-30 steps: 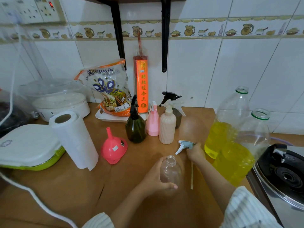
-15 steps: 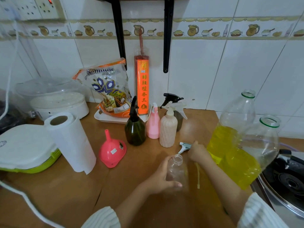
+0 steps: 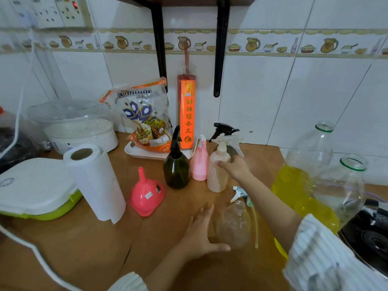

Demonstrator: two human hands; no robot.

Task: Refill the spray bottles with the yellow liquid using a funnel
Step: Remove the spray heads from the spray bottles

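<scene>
Two hands over a brown wooden counter [image 3: 88,244], white tiled wall [image 3: 262,97] behind with a jug-pattern border strip, black shelf brackets [image 3: 219,47] coming down the wall. My left hand [image 3: 201,234] sits flat-ish on the counter, fingers spread and relaxed, thumb tip touching the base of the clear uncapped bottle [image 3: 234,225], not wrapped round it. My right hand [image 3: 236,168] reaches forward to the beige spray bottle [image 3: 218,171]; thumb on its shoulder, other fingers go behind it, so I cannot tell if it is gripped or only touched. Removed sprayer head [image 3: 239,192] with its dip tube lies just right of the clear bottle, partly under my forearm. Pink funnel [image 3: 147,194] lies mouth-down left of centre, apart from both hands. Dark green spray bottle [image 3: 176,166] and pink spray bottle [image 3: 199,162] stand side by side left of the beige one; a black-trigger bottle [image 3: 223,131] is behind. Two big open jugs of yellow liquid [image 3: 294,185] crowd the right edge, next to a stove burner [image 3: 369,238]. Left side: paper towel roll [image 3: 94,181], white-green lidded box [image 3: 35,190], rice cooker [image 3: 77,127]. Rice bag [image 3: 144,116] on a white tray [image 3: 144,153] and an orange incense pack [image 3: 186,114] against the wall. Open counter room sits front-left, between funnel, towel roll and my left arm.
</scene>
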